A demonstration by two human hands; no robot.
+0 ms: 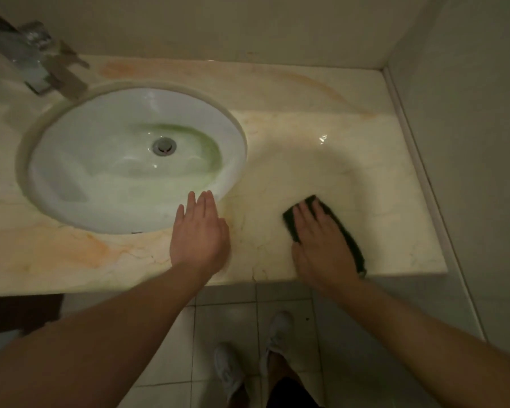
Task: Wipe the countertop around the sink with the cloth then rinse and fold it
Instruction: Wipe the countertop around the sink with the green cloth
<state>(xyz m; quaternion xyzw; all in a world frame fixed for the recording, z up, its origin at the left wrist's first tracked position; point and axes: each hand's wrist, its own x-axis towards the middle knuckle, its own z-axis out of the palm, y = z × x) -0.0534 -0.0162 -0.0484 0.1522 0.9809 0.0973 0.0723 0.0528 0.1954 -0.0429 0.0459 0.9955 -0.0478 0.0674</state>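
A dark folded cloth (348,240) lies on the beige marble countertop (321,160), to the right of the sink and near the front edge. My right hand (321,242) presses flat on top of it, fingers spread, hiding most of the cloth. My left hand (199,234) rests flat and open on the counter at the front right rim of the white oval sink (106,160), holding nothing. The basin has a greenish stain around the metal drain (164,145).
A chrome faucet (39,63) stands at the back left behind the sink. Walls close off the counter at the back and on the right (468,142). Below the front edge are the tiled floor (218,325) and my shoes (277,334).
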